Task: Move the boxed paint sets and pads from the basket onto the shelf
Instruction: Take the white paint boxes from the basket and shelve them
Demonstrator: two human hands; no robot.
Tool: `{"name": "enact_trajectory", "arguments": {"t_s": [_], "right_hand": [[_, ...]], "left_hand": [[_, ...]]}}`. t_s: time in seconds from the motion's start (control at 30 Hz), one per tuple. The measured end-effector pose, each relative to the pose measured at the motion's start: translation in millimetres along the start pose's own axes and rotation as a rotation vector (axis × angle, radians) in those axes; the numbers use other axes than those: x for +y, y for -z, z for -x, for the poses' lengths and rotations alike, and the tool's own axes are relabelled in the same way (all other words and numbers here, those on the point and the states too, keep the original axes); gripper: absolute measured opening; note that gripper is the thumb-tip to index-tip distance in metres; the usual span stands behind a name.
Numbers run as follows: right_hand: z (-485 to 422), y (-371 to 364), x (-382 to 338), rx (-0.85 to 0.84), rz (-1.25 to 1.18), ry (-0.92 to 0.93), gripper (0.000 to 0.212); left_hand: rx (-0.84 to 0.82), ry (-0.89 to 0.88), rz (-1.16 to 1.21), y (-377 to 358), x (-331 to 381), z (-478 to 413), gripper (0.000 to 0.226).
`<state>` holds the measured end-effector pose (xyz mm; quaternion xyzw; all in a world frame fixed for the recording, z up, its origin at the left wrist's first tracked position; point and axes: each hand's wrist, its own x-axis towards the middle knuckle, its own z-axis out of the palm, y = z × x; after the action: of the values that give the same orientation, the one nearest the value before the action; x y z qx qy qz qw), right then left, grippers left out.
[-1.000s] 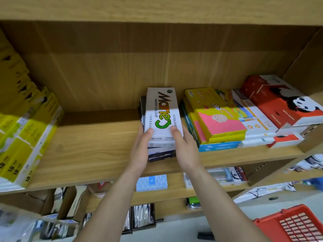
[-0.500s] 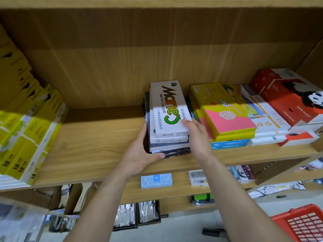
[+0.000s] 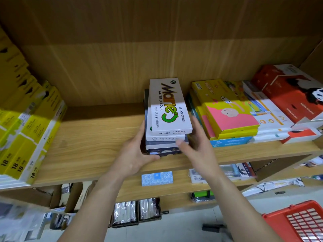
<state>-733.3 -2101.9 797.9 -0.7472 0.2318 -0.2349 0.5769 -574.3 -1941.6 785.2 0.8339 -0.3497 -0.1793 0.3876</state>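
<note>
Bare skin of the left hand (image 3: 138, 154) lay against the left flank of the small stack of flat boxes (image 3: 166, 144), thumb hooked along its front lower edge, fingers spread and cupped rather than clamped. The right hand (image 3: 197, 147), blurred, stood open at the stack's right front corner; whether it touched the cardboard could not be told.

To square the pile well, both palms should press inward evenly and low, nudging the dark bottom boxes back from the lip of the pale wooden shelf board (image 3: 87, 151) without skewing the top one.

That top piece, a white cardboard watercolour box with a black-and-green logo (image 3: 167, 107), sat slightly askew on the greyer boxes beneath, marked 12 colours. The stack rested mid-shelf, near the front edge. Just to its right lay a yellow and pink boxed set (image 3: 227, 114), then white pads and a red carton with a panda (image 3: 293, 95). Yellow packs (image 3: 26, 130) leaned far left. A red plastic basket (image 3: 297, 222) showed at lower right, its contents unseen.
</note>
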Motion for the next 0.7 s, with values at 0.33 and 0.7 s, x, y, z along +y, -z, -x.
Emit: {"name": "enact_trajectory", "arguments": {"t_s": [0.33,0.7], "right_hand": [[-4,3,25,0.065,0.463,0.016,0.048],[-4,1,-9,0.09,0.131,0.114,0.062]], "left_hand": [[-0.05,-0.034,-0.016,4,2,-4,0.119],[-0.015,-0.1,0.273,-9,16,0,0.092]]}}
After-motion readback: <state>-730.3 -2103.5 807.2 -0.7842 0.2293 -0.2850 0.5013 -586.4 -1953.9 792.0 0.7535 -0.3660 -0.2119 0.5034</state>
